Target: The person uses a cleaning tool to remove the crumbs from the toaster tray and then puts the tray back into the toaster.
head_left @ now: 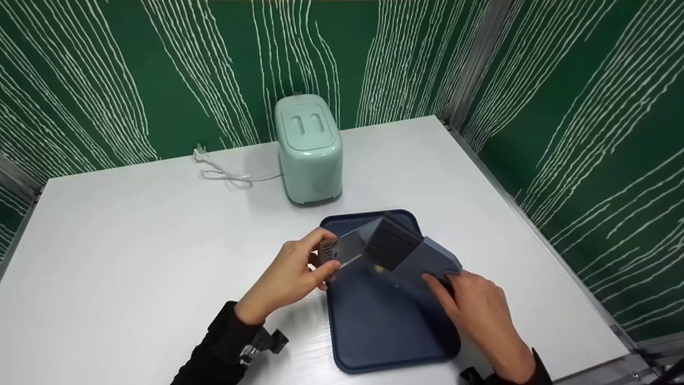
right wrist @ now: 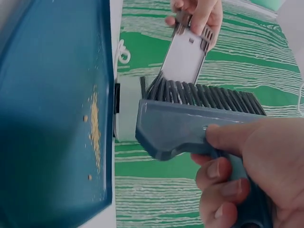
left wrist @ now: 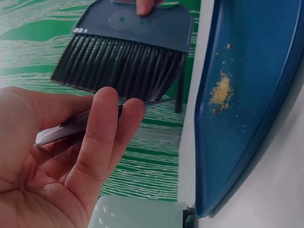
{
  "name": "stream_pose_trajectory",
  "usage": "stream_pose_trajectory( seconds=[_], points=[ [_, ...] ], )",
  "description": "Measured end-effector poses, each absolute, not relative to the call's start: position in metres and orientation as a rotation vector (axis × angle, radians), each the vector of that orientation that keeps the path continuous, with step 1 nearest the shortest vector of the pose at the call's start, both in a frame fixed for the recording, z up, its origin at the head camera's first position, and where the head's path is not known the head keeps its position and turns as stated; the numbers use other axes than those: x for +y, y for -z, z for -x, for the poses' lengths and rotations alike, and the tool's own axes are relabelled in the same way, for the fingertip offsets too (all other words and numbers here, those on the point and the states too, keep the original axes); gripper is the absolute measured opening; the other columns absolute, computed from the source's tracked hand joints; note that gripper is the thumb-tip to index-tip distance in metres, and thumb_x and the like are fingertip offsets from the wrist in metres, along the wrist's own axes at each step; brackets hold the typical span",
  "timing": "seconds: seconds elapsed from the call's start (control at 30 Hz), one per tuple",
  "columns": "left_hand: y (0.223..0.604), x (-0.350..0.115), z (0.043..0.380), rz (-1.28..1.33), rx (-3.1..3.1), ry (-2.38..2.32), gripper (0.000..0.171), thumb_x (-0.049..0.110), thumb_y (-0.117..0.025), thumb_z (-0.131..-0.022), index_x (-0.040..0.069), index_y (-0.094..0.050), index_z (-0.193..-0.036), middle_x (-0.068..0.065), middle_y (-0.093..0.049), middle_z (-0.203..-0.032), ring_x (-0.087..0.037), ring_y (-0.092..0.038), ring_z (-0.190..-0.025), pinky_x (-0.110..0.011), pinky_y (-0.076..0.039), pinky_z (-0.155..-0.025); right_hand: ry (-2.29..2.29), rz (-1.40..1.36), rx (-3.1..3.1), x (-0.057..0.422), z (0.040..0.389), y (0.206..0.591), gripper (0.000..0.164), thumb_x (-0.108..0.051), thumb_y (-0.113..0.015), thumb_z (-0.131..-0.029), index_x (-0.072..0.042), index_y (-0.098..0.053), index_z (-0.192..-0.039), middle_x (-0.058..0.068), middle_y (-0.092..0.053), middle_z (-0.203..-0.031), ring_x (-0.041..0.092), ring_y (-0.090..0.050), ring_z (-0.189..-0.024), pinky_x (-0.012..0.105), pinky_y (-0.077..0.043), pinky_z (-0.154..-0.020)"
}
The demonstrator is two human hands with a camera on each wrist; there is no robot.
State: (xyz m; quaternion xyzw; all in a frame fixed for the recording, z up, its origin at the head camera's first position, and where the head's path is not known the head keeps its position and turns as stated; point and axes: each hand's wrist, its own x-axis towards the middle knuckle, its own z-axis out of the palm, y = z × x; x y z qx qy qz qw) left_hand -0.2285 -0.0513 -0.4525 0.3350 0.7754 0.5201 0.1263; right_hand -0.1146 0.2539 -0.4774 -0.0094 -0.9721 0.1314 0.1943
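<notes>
My left hand (head_left: pixel 291 275) grips the slotted end of a thin metal toaster crumb tray (right wrist: pixel 184 57), tilted above a dark blue serving tray (head_left: pixel 393 331). My right hand (head_left: pixel 478 305) holds the handle of a blue-grey hand brush (right wrist: pixel 175 122), its thumb laid along the brush head. Dark bristles (left wrist: pixel 118 66) overlap the crumb tray's far end in the right wrist view. On the serving tray, below both hands, lies a small heap of yellow crumbs (left wrist: pixel 221 92), with loose bits scattered around it.
A mint-green toaster (head_left: pixel 312 166) stands behind the serving tray on the white table (head_left: pixel 160 246). Its white cord (head_left: pixel 235 176) lies bundled to the left, with the plug (head_left: pixel 200 154) near the back edge. Green walls (head_left: pixel 230 64) with white streaks rise behind and at the right.
</notes>
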Motion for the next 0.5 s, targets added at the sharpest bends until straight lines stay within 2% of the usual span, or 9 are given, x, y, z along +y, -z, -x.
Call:
stream_pose_trajectory(
  seconds=[0.3,0.5],
  points=[
    [0.454,-0.052,0.229,-0.997,2.266,-1.511,0.028,0.010,-0.067,-0.096,0.008,-0.057,-0.122,-0.004,-0.073,-0.089,-0.011,-0.071,-0.068,-0.032,-0.060,-0.055,-0.351,0.179,-2.707,0.273,0.115,0.475,0.044,-0.043,-0.070,-0.092,-0.016,-0.054,-0.062,0.002,-0.050,-0.054,0.026,-0.055,-0.048,0.041,-0.037,-0.041],
    [0.454,-0.053,0.229,-0.992,2.246,-1.529,0.027,0.011,-0.066,-0.097,0.010,-0.056,-0.123,0.000,-0.073,-0.089,-0.011,-0.072,-0.070,-0.039,-0.061,-0.056,-0.415,0.213,-2.596,0.279,0.114,0.471,0.035,-0.037,-0.075,-0.089,-0.007,-0.064,-0.073,0.010,-0.057,-0.056,0.035,-0.060,-0.052,0.048,-0.039,-0.042]
  ],
)
